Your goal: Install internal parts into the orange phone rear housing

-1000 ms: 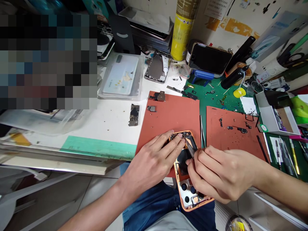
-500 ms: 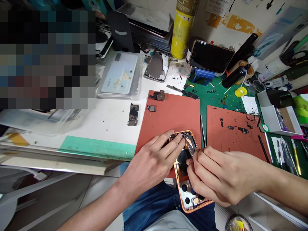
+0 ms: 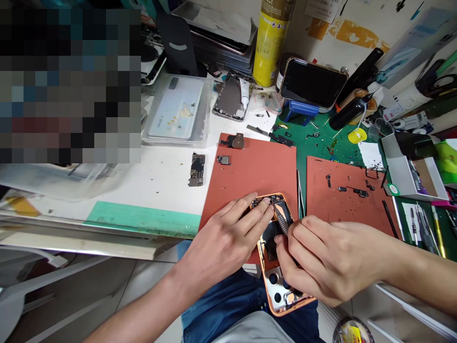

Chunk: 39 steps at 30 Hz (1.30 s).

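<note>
An orange-rimmed phone housing point(image 3: 274, 278) lies tilted over the front of the red-brown mat, its lower end with round camera openings hanging above my lap. My left hand point(image 3: 232, 233) grips it from the left, fingers laid across its upper end; the thumb is hidden. In my right hand point(image 3: 317, 257) is a slim silver tool with a ridged grip point(image 3: 282, 222), held in closed fingers. Its tip points into the upper part of the housing, close to my left fingertips. Exactly what the tip touches is too small to tell.
On the left mat point(image 3: 259, 164) sit a camera module point(image 3: 236, 141) and a small metal part point(image 3: 223, 160). A circuit board point(image 3: 197, 169) lies left of it. Tweezers point(image 3: 301, 194) lie between the mats. Several tiny parts dot the right mat point(image 3: 332, 209). A propped phone point(image 3: 313, 83) stands behind.
Both hands stay almost in place on the housing. My right hand and the ridged tool have shifted very slightly; the view has moved a little.
</note>
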### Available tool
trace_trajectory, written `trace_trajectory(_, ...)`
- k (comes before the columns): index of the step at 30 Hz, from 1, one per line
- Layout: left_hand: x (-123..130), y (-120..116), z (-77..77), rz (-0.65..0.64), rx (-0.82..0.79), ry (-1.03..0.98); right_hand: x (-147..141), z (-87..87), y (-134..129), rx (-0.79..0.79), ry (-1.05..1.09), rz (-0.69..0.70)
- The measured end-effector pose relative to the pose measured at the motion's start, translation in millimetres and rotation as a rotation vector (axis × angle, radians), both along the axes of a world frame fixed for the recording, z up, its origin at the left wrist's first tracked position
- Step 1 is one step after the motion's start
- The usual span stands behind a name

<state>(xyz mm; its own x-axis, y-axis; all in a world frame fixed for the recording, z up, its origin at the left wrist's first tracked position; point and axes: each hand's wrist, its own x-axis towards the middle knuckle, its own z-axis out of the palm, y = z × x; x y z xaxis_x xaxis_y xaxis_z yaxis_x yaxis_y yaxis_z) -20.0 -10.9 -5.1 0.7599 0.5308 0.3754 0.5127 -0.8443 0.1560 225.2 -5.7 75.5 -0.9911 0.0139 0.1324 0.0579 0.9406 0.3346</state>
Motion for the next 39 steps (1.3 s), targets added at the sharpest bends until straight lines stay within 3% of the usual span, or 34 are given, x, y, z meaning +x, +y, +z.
trace_trajectory(13, 0.1, -0.1, 1.3, -0.002, -0.002, -0.003, -1.2, -1.2, -2.4, -0.003, 0.032, -0.024)
trace_trajectory(25, 0.0, -0.1, 1.3, -0.004, -0.008, -0.016, -3.2, -0.1, -7.2, -0.031, 0.055, -0.13)
trace_trajectory(39, -0.7, -0.2, 1.4, -0.003, -0.006, -0.004, 0.6, -1.1, -12.4, 0.015, 0.016, -0.102)
